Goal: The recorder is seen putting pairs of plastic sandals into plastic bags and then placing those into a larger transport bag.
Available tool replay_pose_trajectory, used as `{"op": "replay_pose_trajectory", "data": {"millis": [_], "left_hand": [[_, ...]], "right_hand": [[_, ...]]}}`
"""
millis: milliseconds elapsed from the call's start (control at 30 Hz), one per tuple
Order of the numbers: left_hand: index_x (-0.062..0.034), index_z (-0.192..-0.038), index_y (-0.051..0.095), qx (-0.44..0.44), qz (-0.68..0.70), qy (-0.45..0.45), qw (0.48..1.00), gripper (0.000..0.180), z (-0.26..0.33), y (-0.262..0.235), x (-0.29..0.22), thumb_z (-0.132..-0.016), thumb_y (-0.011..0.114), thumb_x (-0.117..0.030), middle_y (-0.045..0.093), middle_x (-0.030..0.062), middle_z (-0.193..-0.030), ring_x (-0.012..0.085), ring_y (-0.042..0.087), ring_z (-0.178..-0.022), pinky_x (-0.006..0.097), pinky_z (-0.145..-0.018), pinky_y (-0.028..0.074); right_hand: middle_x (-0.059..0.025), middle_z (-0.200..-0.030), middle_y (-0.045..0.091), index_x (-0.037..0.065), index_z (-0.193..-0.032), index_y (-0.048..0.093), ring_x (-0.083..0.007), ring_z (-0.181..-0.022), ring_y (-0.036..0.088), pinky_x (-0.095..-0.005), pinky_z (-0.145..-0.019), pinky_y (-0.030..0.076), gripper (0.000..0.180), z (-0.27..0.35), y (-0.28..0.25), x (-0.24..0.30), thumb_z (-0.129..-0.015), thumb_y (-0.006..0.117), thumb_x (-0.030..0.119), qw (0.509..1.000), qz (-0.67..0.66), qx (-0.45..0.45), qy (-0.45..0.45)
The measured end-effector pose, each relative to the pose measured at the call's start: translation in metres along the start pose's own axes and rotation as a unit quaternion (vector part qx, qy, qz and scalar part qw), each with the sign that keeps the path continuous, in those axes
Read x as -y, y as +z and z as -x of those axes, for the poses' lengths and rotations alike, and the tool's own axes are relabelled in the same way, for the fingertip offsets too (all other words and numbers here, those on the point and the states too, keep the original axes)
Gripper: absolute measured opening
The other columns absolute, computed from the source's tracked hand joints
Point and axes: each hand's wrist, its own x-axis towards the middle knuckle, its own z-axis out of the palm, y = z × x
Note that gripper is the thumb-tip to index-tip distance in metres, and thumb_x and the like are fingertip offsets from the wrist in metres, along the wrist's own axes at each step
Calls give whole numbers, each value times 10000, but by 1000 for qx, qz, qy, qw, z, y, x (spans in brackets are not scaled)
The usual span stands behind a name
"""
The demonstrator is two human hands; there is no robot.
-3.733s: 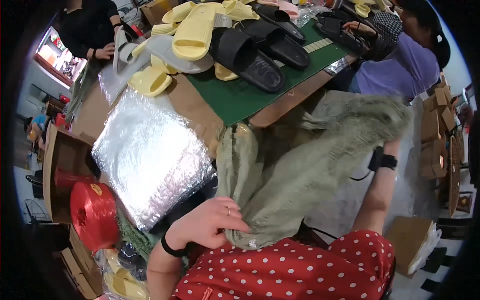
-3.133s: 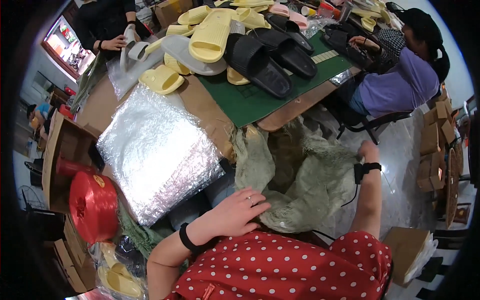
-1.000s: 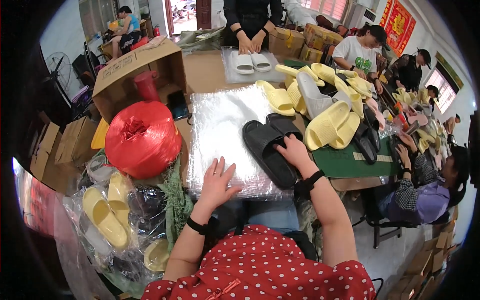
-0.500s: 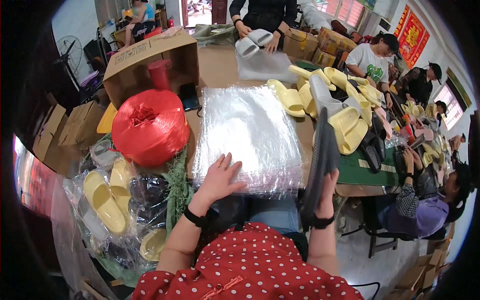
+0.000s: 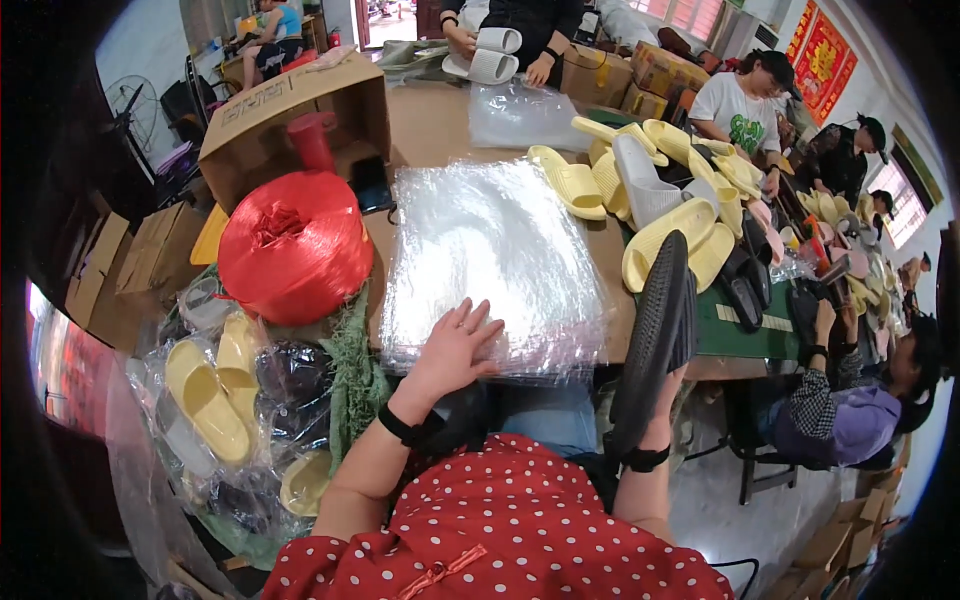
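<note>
A matte black slipper [image 5: 648, 355], long and round-ended, stands on edge at the near side of the table [image 5: 425, 130], gripped by the right hand [image 5: 667, 395], mostly hidden behind it. The left hand [image 5: 452, 350] lies open on crinkled, glossy plastic sheets [image 5: 490, 230]; this looks like readying the slipper for wrapping, and the next move probably calls for parting one thin sheet. Left sits a shiny red twine roll [image 5: 292, 245].

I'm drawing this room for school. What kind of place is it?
Probably a small slipper-packing workshop: there's a heap of slippers, a stack of shiny clear plastic and some yellow bagged slippers.
</note>
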Motion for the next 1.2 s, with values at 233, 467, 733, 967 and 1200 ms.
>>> {"op": "replay_pose_trajectory", "data": {"millis": [233,467,733,967,1200], "left_hand": [[-162,-1320,582,-25,49,-14,998,623,-3,17,17,-786,719,-452,443,124,-1468,364,368,-1364,468,-1104,312],[-208,-1460,408,32,1,9,999,886,8,-2,-11,-707,764,-508,256,214,-1547,454,218,-1417,537,-1141,223],[-151,-1388,506,55,113,-18,992,465,6,0,-8,-948,537,-301,348,221,-1503,448,211,-1424,498,-1162,203],[-91,-1232,631,-70,353,-120,925,345,-7,0,2,-1005,442,-268,617,201,-1235,376,536,-1209,406,-1052,387],[-83,-1172,681,-79,405,-199,889,342,-16,-8,-2,-995,509,-321,704,132,-984,166,641,-904,296,-816,479]], "right_hand": [[-79,-961,656,-15,-1079,561,-169,-765,640,-285,-677,523,199,2,25,12,-912,563,92,1000,6,7,-3],[-100,-999,666,-37,-1121,579,-170,-776,654,-303,-671,535,278,1,15,-6,-892,607,119,1000,-19,11,2],[-86,-977,663,-27,-1071,589,-168,-775,653,-304,-668,538,237,2,14,-6,-897,612,132,999,-32,22,-1],[-83,-1007,654,-30,-1134,582,-190,-816,651,-346,-689,530,311,7,17,-2,-912,618,184,998,9,38,-57],[-210,-922,620,-23,-895,617,-411,-817,594,-437,-715,483,255,14,49,37,-718,704,139,856,337,163,-357]]}}
